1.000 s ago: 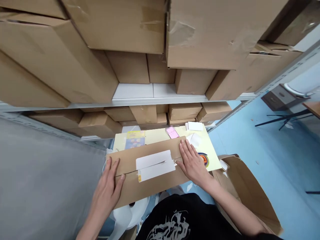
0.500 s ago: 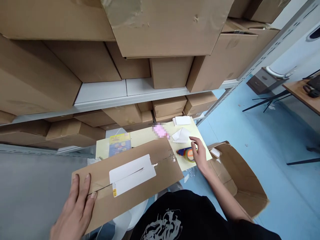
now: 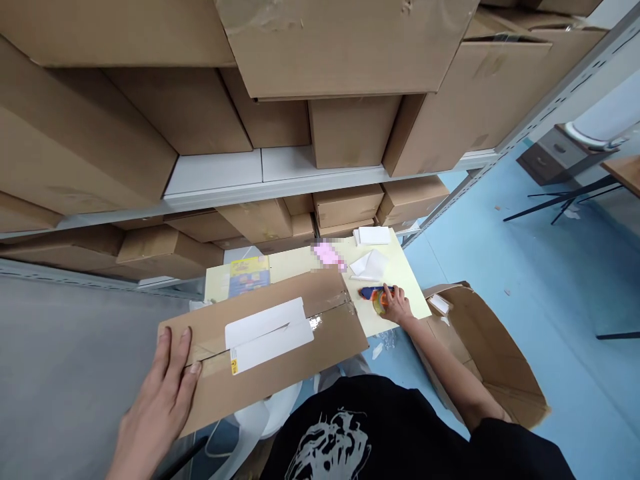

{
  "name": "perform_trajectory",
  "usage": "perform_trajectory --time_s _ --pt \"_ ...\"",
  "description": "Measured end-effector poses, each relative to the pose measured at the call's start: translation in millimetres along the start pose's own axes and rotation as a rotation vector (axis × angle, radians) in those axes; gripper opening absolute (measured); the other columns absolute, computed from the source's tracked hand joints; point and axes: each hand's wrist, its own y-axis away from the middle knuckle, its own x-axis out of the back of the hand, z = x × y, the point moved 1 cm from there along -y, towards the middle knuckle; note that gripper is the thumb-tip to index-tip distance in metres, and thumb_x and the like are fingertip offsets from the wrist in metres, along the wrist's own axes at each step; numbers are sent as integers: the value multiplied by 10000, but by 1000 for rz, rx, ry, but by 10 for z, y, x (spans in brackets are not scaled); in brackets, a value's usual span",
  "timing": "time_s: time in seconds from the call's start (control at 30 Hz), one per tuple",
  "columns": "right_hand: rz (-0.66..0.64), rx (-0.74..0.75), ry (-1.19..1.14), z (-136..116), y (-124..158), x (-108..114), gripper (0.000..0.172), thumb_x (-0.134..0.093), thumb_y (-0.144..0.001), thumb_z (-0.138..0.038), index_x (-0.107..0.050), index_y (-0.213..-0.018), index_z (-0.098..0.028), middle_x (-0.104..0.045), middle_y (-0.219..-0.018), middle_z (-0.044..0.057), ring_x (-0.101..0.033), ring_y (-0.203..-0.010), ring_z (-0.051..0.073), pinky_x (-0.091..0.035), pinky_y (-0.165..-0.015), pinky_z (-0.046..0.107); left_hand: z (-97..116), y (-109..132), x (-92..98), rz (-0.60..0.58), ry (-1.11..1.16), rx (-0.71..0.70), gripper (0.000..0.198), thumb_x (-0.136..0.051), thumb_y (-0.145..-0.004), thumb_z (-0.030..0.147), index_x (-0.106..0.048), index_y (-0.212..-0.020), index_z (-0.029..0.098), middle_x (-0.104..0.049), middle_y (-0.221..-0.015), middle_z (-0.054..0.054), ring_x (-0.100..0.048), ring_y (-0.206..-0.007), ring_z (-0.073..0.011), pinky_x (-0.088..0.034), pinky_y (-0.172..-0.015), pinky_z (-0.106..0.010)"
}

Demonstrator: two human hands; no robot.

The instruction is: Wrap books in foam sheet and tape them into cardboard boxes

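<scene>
A long, closed cardboard box (image 3: 280, 380) lies tilted over the front of a pale yellow tabletop (image 3: 410, 293), with a white label (image 3: 270, 340) on its top and a strip of clear tape at its right end. My left hand (image 3: 160, 393) grips the box's left end, fingers and thumb pressed on its top. To the right of the box, my right hand (image 3: 397, 305) has its fingers closed around a blue and orange tape dispenser (image 3: 373, 293) with a yellowish roll. Part of the dispenser is hidden behind the fingers.
Behind the dispenser lie a folded white paper (image 3: 370, 265) and a white stack (image 3: 374, 235). A yellow-blue packet (image 3: 249, 275) is behind the box. An open carton (image 3: 500, 360) stands on the floor at right. Shelves (image 3: 280, 189) of cardboard boxes rise ahead.
My right hand has come down onto the tape dispenser and closed on it. My left hand stays on the box. The whole view has shifted slightly.
</scene>
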Motion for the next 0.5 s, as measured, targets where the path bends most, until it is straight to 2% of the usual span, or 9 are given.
perform_trajectory --time_s 0.07,0.13,0.27,0.37,0.5 --pt "43 -17 -47 31 18 120 916 -658 -676 -461 -244 -1436 -159 -373 -1292 197 -343 -1220 353 -403 -902 451 20 -17 7 -32 -99 27 580 -330 -868 570 -165 -1420 501 -78 -1552 112 -362 -1309 -422 -507 -779 -625" --pt "96 -14 -88 42 29 269 832 -589 -733 -494 -248 -1426 -184 -399 -1227 163 -374 -1193 322 -418 -894 415 33 -35 9 -38 -111 17 581 -310 -880 558 -170 -1435 462 -101 -1554 76 -378 -1301 -416 -524 -748 -606" --pt "154 69 -126 -44 4 446 704 -586 -747 -450 -339 -1374 -249 -445 -1120 97 -451 -1119 272 -410 -925 378 40 -48 11 41 -13 -14 591 -426 -843 560 -314 -1407 424 -211 -1533 59 -421 -1268 -420 -496 -838 -592" --pt "150 120 -119 -148 15 330 674 -626 -706 -404 -409 -1322 -241 -461 -1097 88 -474 -1089 277 -428 -908 391 58 -9 26 72 55 -30 573 -440 -836 560 -374 -1385 410 -233 -1528 71 -412 -1278 -406 -526 -833 -508" --pt "144 132 -104 -150 90 13 750 -649 -674 -398 -375 -1342 -193 -426 -1197 141 -411 -1174 327 -436 -912 436 73 92 43 -50 -186 17 564 -264 -921 494 -210 -1461 341 -106 -1562 23 -396 -1308 -352 -568 -713 -416"
